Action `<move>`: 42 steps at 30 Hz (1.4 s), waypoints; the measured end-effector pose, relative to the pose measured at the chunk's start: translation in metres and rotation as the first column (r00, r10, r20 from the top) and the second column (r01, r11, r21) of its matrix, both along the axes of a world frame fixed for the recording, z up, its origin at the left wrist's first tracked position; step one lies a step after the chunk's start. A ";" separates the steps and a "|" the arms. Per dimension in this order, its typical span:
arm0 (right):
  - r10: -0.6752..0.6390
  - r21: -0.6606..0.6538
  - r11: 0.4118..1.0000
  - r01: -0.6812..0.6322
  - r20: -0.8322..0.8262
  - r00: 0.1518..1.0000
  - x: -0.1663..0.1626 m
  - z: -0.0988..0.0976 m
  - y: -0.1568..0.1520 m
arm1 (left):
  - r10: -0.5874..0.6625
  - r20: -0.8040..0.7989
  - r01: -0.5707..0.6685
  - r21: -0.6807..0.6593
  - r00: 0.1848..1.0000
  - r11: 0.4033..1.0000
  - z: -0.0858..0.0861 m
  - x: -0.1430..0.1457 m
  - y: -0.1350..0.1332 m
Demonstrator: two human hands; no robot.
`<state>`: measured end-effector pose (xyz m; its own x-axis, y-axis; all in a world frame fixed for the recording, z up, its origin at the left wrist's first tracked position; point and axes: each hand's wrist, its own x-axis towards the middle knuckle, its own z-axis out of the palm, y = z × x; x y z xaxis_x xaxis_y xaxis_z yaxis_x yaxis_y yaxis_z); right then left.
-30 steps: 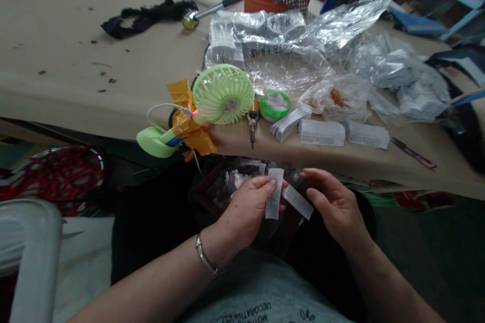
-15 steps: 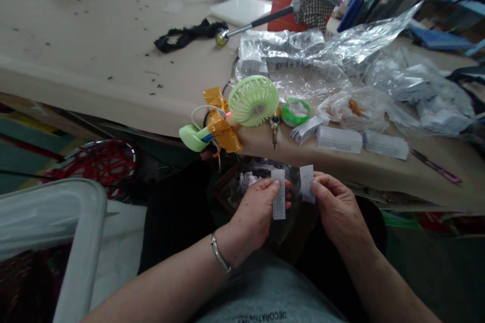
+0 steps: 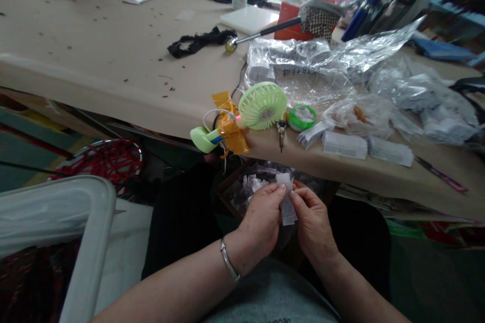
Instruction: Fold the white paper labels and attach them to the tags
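Observation:
Both hands meet over my lap at printed white paper labels [image 3: 288,210]. My left hand [image 3: 263,217] pinches them between thumb and fingers near the upper end. My right hand [image 3: 312,219] is closed with thumb and fingertips at the labels' right edge; whether it holds a separate label is hard to make out. Below the hands a box [image 3: 233,197] contains crumpled white scraps. On the table edge above lie stacks of similar labels, one fanned stack [image 3: 315,133] and two neat ones, the middle stack [image 3: 344,145] and the right stack [image 3: 390,151].
A light green fan [image 3: 263,106] is fixed at the table edge with orange tape [image 3: 233,133]. Beside it are a soldering-iron-like tool [image 3: 281,136], a green-rimmed round container [image 3: 302,117], clear plastic bags [image 3: 310,81] and pink-handled tweezers [image 3: 441,174]. A white bin [image 3: 100,222] stands at left.
My right hand has moved left with its label to meet the label in my left hand. The labels now overlap. The camera view has shifted slightly.

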<state>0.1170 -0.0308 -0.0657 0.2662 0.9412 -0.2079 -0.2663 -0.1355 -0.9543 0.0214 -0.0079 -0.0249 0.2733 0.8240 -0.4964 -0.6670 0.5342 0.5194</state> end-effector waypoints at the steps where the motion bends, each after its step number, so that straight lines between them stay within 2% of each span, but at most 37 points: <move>1: 0.001 0.009 1.000 -0.001 0.016 1.000 0.001 0.000 0.001 | -0.001 -0.002 0.001 0.004 1.000 1.000 0.000 0.000 -0.001; 9: -0.009 -0.021 1.000 0.009 0.028 1.000 0.001 -0.002 0.003 | -0.032 0.045 0.030 0.041 0.998 0.999 -0.003 0.000 -0.001; 15: 0.000 -0.041 0.999 0.001 0.028 1.000 0.000 -0.004 0.004 | -0.053 -0.049 0.056 0.057 0.997 0.997 -0.010 0.002 -0.001; 22: 0.001 -0.054 0.999 0.003 0.058 0.998 0.002 -0.010 0.006 | -0.085 -0.016 0.086 0.103 0.996 0.991 -0.010 0.001 -0.001; 29: 0.007 -0.060 0.998 -0.001 0.105 0.994 -0.001 -0.010 0.008 | -0.002 -0.116 0.005 0.026 0.993 1.000 -0.015 0.004 0.004; 34: 0.066 0.007 0.998 -0.067 0.138 0.988 0.004 -0.006 0.003 | 0.009 -0.069 -0.010 -0.021 0.998 1.000 -0.009 -0.002 0.008; 42: 0.060 0.106 0.989 -0.105 0.362 0.930 0.018 -0.008 -0.009 | -0.010 0.006 0.011 -0.128 1.000 0.992 -0.001 -0.011 0.013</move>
